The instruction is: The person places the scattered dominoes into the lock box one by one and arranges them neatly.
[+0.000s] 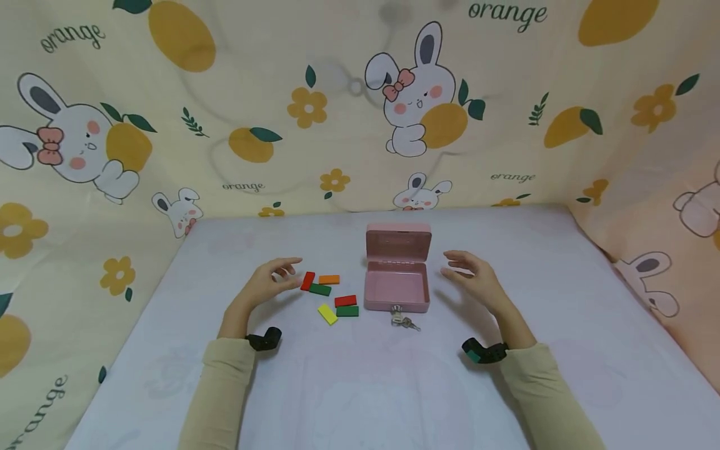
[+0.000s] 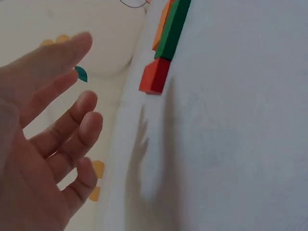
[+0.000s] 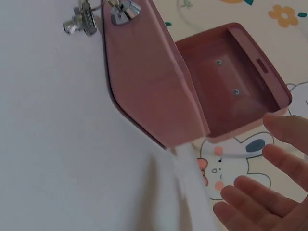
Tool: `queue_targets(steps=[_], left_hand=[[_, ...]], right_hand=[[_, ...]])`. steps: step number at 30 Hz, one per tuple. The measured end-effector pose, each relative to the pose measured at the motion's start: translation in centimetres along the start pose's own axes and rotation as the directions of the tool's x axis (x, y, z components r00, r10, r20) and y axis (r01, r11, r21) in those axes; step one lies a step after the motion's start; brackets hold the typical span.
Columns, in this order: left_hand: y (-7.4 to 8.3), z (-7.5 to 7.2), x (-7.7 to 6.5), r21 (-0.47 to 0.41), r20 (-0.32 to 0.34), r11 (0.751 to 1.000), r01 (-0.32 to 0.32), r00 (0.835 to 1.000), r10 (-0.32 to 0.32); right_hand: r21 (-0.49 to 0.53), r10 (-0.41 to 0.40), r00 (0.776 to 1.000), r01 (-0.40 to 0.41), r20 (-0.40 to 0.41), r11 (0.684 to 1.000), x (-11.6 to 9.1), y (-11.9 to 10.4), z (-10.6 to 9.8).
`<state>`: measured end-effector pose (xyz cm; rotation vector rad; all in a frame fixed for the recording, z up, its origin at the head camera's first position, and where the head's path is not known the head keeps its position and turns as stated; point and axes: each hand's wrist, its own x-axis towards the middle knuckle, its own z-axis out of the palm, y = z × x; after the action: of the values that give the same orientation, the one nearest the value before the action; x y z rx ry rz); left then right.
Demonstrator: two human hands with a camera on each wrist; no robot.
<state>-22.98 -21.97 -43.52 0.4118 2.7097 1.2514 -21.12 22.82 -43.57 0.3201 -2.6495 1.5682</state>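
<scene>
A pink metal box (image 1: 397, 287) stands with its lid (image 1: 398, 245) raised, and its inside looks bare. Keys (image 1: 407, 323) hang from the lock at its front; the right wrist view also shows the lock (image 3: 126, 12). Left of the box lie several small coloured blocks: red (image 1: 307, 280), orange (image 1: 329, 279), green (image 1: 320, 289) and yellow (image 1: 327, 314) among them. My left hand (image 1: 270, 281) hovers beside the nearest red block (image 2: 155, 77), fingers loosely bent, holding nothing. To the right of the box, my right hand (image 1: 475, 278) is held above the table, relaxed and apart from the box.
A white cloth covers the table (image 1: 360, 387). Behind it and along the sides hangs a curtain (image 1: 337, 94) printed with rabbits and oranges. A black wrist camera (image 1: 264, 339) sits on the left wrist, another camera (image 1: 485, 351) on the right.
</scene>
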Motion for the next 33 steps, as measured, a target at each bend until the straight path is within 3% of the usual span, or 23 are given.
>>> queue_targets(steps=[6,12,21,29,33], left_hand=[[-1.0,0.1,0.6,-0.045,0.060,0.998,0.044,0.997,-0.041],[-1.3,0.4,1.3,-0.048,0.106,0.998,0.045,0.994,-0.040],[-1.7,0.7,1.8,-0.038,0.162,0.997,0.069,0.985,-0.063],[-1.6,0.9,2.0,-0.008,0.189,0.993,0.117,0.975,-0.113],[-1.4,0.9,2.1,0.003,0.199,0.991,0.133,0.971,-0.131]], right_hand=[[0.074,0.023,0.991,-0.032,0.128,0.997,0.0,0.4,0.9],[0.170,0.010,0.974,-0.049,0.227,0.984,0.1,1.0,1.7],[0.273,-0.031,0.954,-0.054,0.298,0.961,0.5,1.6,2.5],[0.218,-0.024,0.943,-0.052,0.331,0.975,0.4,1.9,2.7],[0.246,-0.073,0.937,-0.014,0.342,0.969,0.6,2.3,2.9]])
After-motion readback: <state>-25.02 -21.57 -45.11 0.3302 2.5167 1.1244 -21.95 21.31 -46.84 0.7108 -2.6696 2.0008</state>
